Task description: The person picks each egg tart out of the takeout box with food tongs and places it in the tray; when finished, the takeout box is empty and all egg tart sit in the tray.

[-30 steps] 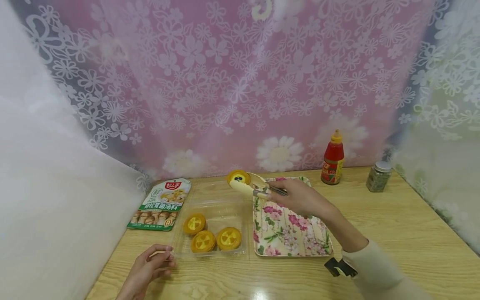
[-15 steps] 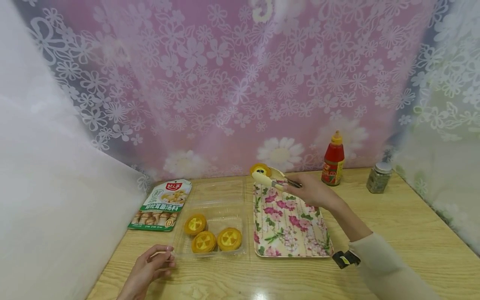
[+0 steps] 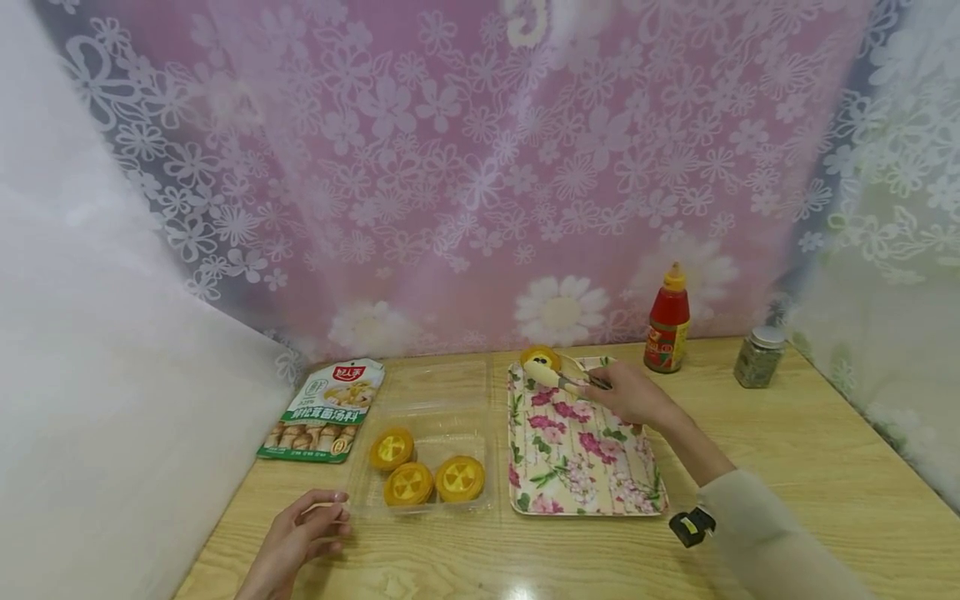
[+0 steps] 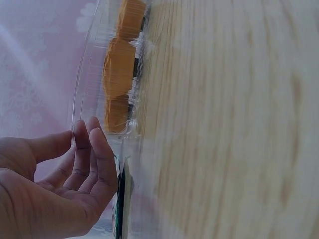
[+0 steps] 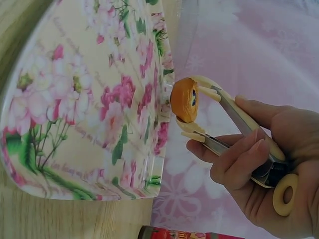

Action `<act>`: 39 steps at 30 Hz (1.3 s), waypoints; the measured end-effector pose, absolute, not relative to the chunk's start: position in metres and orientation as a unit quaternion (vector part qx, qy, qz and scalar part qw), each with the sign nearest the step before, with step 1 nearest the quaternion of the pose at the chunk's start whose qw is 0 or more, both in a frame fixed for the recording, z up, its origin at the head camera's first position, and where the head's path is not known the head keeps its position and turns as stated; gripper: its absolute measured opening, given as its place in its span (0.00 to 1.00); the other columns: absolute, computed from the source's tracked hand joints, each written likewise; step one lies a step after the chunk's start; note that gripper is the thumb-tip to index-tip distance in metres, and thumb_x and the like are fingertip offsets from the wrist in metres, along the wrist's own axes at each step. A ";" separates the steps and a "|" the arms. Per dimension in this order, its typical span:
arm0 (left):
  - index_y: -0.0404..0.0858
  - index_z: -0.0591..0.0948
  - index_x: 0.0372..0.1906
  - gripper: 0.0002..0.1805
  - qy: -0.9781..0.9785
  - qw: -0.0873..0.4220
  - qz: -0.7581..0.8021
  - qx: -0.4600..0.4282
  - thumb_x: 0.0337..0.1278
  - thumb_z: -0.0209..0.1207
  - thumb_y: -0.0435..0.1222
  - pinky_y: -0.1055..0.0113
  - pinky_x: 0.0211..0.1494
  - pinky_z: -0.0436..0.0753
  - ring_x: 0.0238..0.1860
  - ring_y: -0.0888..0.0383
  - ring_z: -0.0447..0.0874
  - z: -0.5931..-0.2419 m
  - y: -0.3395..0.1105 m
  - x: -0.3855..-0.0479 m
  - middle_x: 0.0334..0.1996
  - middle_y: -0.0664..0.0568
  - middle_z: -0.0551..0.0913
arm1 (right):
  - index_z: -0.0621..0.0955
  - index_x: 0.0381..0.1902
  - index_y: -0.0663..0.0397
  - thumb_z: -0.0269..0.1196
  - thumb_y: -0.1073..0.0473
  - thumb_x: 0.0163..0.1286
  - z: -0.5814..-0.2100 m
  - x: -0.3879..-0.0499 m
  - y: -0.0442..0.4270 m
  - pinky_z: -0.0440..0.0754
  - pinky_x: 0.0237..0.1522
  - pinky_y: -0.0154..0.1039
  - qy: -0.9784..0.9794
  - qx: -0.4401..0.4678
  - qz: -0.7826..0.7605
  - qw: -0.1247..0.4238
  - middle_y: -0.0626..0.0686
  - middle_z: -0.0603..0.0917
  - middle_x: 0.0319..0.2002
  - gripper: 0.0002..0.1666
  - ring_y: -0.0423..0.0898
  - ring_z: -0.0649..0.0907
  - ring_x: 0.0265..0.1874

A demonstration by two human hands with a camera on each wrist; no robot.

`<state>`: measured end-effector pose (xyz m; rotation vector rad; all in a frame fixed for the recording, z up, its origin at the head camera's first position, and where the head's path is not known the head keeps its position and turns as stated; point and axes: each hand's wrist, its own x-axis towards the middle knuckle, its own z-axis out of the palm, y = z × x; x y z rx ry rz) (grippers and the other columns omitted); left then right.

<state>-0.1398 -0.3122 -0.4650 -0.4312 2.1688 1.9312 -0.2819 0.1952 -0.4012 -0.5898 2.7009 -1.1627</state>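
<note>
My right hand grips cream and metal tongs, whose tips hold an egg tart at the far left corner of the floral tray. In the right wrist view the tart is between the tong tips, close to the tray surface; whether it touches cannot be told. Three tarts sit in the clear plastic box. My left hand is beside the box's near left corner, fingers bent loosely; in the left wrist view its thumb and fingertips are at the box's clear edge.
A green and white food packet lies left of the box. Behind the tray at the right stand a red sauce bottle and a small spice jar. A floral curtain hangs along the table's far edge.
My right hand has carried the tart in the tongs rightward from above the box's far side, then lowered it to the tray's far left corner. My left hand has hardly moved.
</note>
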 end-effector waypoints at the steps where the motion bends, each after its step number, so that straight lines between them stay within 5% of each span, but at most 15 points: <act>1: 0.33 0.78 0.65 0.23 0.735 0.103 0.654 -0.147 0.77 0.60 0.44 0.54 0.48 0.89 0.45 0.50 0.89 -0.465 -0.312 -0.139 0.44 0.49 0.88 | 0.83 0.56 0.65 0.58 0.54 0.82 -0.403 -0.282 0.195 0.71 0.08 0.39 0.898 -0.198 -0.386 0.070 0.45 0.60 0.13 0.18 0.39 0.61 0.08; 6: 0.32 0.77 0.66 0.25 0.736 0.100 0.653 -0.150 0.76 0.61 0.44 0.55 0.48 0.89 0.46 0.50 0.89 -0.464 -0.311 -0.139 0.45 0.48 0.88 | 0.84 0.45 0.59 0.58 0.54 0.83 -0.408 -0.284 0.194 0.71 0.08 0.39 0.901 -0.196 -0.380 0.076 0.45 0.61 0.13 0.14 0.38 0.61 0.08; 15: 0.32 0.77 0.66 0.25 0.739 0.096 0.651 -0.145 0.76 0.60 0.44 0.55 0.47 0.89 0.46 0.49 0.89 -0.464 -0.311 -0.138 0.45 0.48 0.87 | 0.84 0.51 0.62 0.56 0.53 0.83 -0.410 -0.283 0.191 0.72 0.09 0.37 0.902 -0.184 -0.378 0.098 0.45 0.63 0.14 0.17 0.39 0.62 0.09; 22: 0.32 0.77 0.65 0.23 0.740 0.094 0.649 -0.150 0.77 0.60 0.43 0.54 0.47 0.89 0.46 0.49 0.89 -0.465 -0.310 -0.138 0.44 0.48 0.88 | 0.74 0.71 0.70 0.57 0.53 0.83 -0.410 -0.283 0.189 0.77 0.10 0.42 0.904 -0.174 -0.375 0.109 0.45 0.64 0.14 0.29 0.38 0.61 0.09; 39: 0.32 0.77 0.66 0.24 0.745 0.092 0.645 -0.142 0.76 0.60 0.44 0.56 0.46 0.89 0.46 0.49 0.89 -0.465 -0.310 -0.136 0.44 0.48 0.87 | 0.68 0.76 0.68 0.58 0.50 0.82 -0.411 -0.282 0.187 0.79 0.12 0.41 0.918 -0.155 -0.351 0.105 0.45 0.66 0.12 0.35 0.38 0.61 0.08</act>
